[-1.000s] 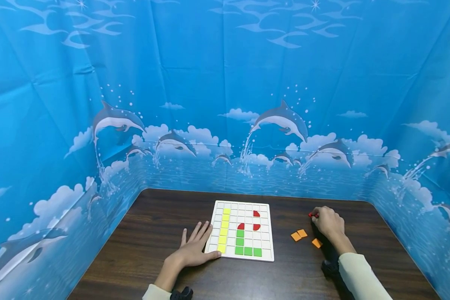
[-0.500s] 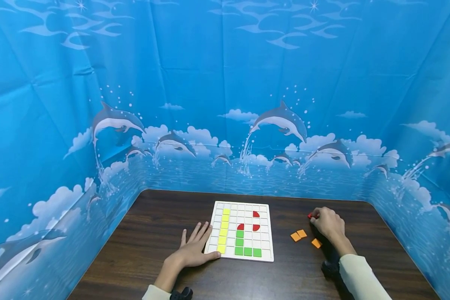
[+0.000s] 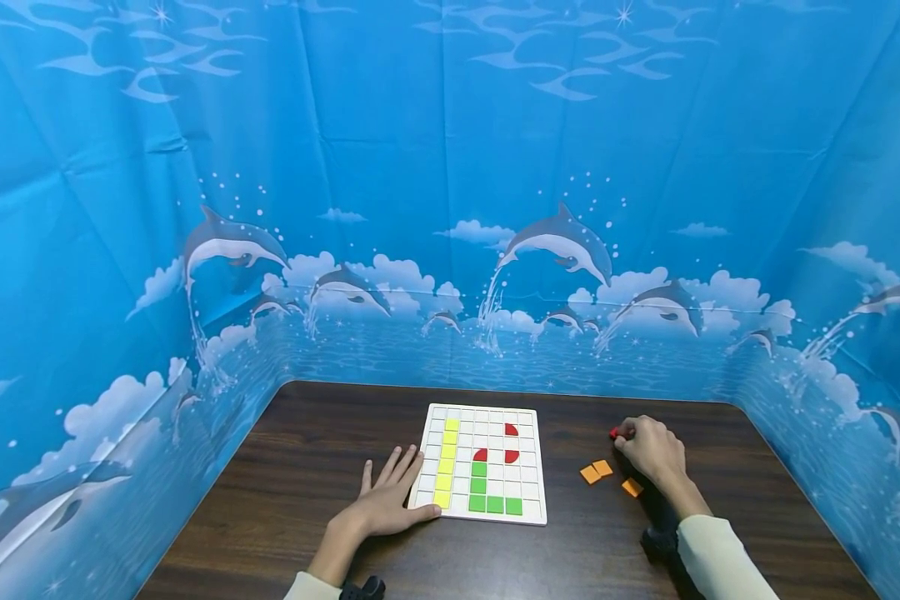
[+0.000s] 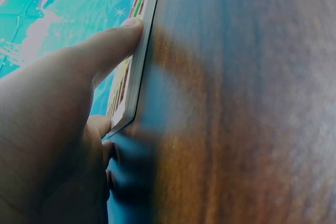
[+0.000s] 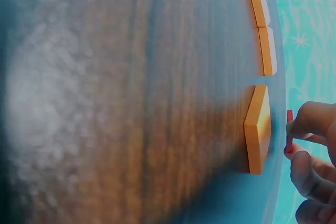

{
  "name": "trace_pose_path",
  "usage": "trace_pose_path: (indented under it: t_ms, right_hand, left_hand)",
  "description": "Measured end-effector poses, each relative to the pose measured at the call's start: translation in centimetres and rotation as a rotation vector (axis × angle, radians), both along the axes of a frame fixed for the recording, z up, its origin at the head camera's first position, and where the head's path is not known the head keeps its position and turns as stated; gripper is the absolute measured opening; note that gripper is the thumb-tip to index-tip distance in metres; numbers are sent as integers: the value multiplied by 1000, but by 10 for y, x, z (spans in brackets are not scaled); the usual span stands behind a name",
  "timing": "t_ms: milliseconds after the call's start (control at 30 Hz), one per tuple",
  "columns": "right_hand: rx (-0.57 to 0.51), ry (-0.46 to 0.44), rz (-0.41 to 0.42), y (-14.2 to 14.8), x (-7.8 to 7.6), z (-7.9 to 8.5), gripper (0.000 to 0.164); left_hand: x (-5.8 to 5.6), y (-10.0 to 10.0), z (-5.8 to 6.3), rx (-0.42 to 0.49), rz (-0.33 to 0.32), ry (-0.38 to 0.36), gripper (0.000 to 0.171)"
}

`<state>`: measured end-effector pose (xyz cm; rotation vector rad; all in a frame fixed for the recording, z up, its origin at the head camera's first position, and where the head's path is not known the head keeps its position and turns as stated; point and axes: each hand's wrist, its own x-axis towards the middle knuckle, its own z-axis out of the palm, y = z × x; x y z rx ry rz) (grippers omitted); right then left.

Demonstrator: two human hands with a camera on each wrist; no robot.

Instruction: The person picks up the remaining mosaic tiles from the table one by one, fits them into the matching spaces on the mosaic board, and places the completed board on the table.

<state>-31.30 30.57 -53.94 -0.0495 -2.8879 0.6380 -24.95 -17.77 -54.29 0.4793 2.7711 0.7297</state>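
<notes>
A white grid board (image 3: 523,479) lies at the middle of the table, bearing a column of yellow squares (image 3: 447,464), several green squares (image 3: 478,485) and three red quarter-circle pieces (image 3: 511,457). My left hand (image 3: 384,502) rests at the board's left side with fingers spread; in the left wrist view its thumb (image 4: 118,43) touches the board's edge. To the right of the board, my right hand (image 3: 651,452) pinches a small red piece (image 5: 289,129) between thumb and fingers. Much of that piece is hidden by the fingers, so its full shape cannot be told.
Two orange square tiles (image 3: 596,472) lie touching or nearly so between the board and my right hand. A third orange tile (image 3: 632,487) sits close under the right wrist. Blue dolphin-print cloth (image 3: 450,250) encloses the dark wooden table (image 3: 285,467) at the back and sides.
My right hand, pinching the red piece, has shifted slightly left. My left hand stays by the board. The head view has tilted a little.
</notes>
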Motion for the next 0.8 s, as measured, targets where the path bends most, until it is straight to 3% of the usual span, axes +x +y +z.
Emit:
trace_pose_path:
  t_ms: [167, 433, 800]
  right_hand:
    - [-2, 22, -4, -4, 3, 2, 13]
    - [14, 52, 18, -12, 7, 7, 12]
    - [1, 120, 69, -27, 9, 9, 11]
  left_hand:
    - [-1, -2, -5, 18, -18, 17, 109]
    - [0, 0, 0, -3, -4, -4, 110]
    - [-3, -2, -8, 12, -2, 8, 111]
